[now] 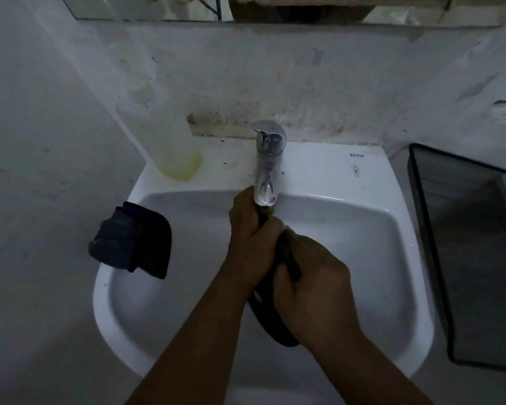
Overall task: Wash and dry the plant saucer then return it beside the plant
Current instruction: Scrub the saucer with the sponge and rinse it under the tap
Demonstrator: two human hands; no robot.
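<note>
- Dark plant saucer point(275, 320) held on edge over the white sink point(362, 229), under the faucet point(268, 165).
- Left hand point(253, 241) and right hand point(313, 285) both curl around its rim.
- Risk: a wet rim may slip and strike the basin.

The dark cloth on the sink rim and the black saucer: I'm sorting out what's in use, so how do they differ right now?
The dark cloth lies crumpled and untouched, draped over the sink rim's left edge; the black saucer is gripped by the left hand and right hand over the basin. The cloth is soft and folded, the saucer rigid, held on edge below the faucet. Both are dark.
</note>
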